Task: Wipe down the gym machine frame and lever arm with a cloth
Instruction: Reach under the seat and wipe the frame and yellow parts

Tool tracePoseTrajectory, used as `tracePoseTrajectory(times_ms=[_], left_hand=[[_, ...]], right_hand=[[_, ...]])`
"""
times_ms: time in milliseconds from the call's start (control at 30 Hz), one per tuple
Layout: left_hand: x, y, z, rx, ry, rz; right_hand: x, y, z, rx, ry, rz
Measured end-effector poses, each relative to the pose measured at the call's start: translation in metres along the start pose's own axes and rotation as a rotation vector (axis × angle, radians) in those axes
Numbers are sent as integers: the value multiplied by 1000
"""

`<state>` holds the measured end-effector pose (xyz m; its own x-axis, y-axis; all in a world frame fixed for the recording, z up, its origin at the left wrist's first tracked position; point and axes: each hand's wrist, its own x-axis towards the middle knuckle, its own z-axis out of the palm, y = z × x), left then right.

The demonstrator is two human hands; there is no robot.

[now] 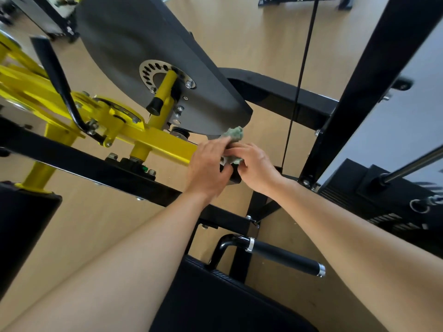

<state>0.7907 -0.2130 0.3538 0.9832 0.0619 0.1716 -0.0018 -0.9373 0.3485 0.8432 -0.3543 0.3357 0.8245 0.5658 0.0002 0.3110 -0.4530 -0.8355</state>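
A yellow lever arm [165, 143] runs from the left toward the middle, under a dark grey cam plate [134, 46]. At its right end sits a black end cap, mostly hidden by my hands. A crumpled green cloth [234, 135] is bunched there. My left hand [208, 165] wraps over the end of the arm with fingers curled on the cloth. My right hand [254, 164] pinches the cloth from the right side. A black frame bar [91, 164] crosses below the lever arm.
A black upright post [374, 75] and a thin cable [299, 85] rise at the right. A weight stack [374, 188] with a chrome rod stands at the far right. A black padded handle [285, 258] and seat pad lie below my arms. Wooden floor lies beneath.
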Motion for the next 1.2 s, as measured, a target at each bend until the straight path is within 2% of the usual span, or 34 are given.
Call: tracePoseTrajectory(times_ms=[133,233,333,433,467,533,600,667,700,867,967,1067,1200], left_hand=[[13,-10,-1,77,51,-30],[13,-19,-1,83,153,-114],[12,-19,-6,83,276,-324],[13,-15,-8,117,272,-643],[12,-14,-8,129,292,-658],[11,-12,-8,73,343,-470],[10,-10,-3,-107,209,-288],[10,-10,0,-235,47,-302],[10,-11,1,-238,27,-311],[-11,-16,5,-7,132,-234],[-29,-18,10,51,208,-230],[-35,-17,8,104,263,-291],[-27,-11,-1,187,312,-368]], right_hand=[[2,4,-5,152,155,93],[10,6,-1,147,137,110],[28,-4,3,148,94,83],[39,-12,5,84,24,24],[40,-12,7,51,10,0],[37,-9,12,4,8,-27],[32,-4,14,27,19,-31],[28,1,14,23,45,-49],[26,2,12,42,56,-29],[14,8,13,-32,140,-39],[-1,6,22,-71,157,-119],[-11,8,28,-92,157,-187],[-4,9,23,-127,187,-184]])
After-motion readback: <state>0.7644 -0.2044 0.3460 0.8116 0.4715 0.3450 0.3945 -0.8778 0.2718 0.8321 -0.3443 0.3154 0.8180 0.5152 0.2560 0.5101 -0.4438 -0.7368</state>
